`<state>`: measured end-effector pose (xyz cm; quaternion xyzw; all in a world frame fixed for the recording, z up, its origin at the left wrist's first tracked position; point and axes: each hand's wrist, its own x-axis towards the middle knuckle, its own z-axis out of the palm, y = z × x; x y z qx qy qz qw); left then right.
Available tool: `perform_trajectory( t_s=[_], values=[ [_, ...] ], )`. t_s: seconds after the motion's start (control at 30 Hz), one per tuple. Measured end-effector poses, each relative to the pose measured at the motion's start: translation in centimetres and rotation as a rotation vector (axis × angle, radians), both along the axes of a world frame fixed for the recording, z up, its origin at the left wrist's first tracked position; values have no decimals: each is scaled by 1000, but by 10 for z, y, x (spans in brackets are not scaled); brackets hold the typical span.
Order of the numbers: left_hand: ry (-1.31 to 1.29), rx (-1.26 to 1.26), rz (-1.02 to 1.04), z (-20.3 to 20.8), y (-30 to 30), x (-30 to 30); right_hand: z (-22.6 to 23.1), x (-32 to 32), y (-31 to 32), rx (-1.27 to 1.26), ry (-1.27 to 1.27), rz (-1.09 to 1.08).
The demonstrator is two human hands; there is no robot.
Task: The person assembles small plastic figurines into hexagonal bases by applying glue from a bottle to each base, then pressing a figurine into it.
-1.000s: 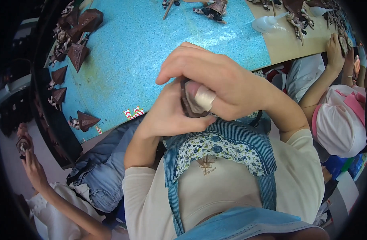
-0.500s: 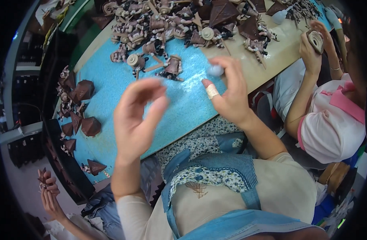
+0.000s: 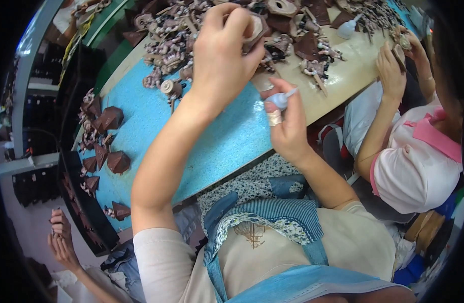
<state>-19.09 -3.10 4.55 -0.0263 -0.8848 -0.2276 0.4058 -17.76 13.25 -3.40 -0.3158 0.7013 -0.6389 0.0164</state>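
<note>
Head view: left hand raised at a heap of small brown-and-cream figurines, fingers closed around a brown, angular piece with a pale face. Right hand, lower and nearer the body, grips a small translucent squeeze bottle, thin nozzle angled up to the right. Pale bandage wraps right thumb. Speckled blue work surface between the forearms.

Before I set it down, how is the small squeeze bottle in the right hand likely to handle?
The squeeze bottle looks like pale, semi-clear plastic, so it would probably give under finger pressure. Its small, rounded body suggests it is light and may roll on its side. The slender nozzle could snag or bend if pushed.
</note>
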Motion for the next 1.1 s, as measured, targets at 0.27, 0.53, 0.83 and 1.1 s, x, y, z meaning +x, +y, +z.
perform_trajectory(
  t_s=[0.27,0.53,0.83,1.1],
  values=[
    [-327,-136,418,-38,-6,181,3,0,1,-160,-208,92],
    [-454,88,374,-41,-12,219,10,-3,4,-68,-248,161],
    [-402,1050,85,-44,12,222,58,16,14,-32,-331,448],
    [-319,1323,-167,-49,38,223,90,30,8,178,153,604]
  ],
)
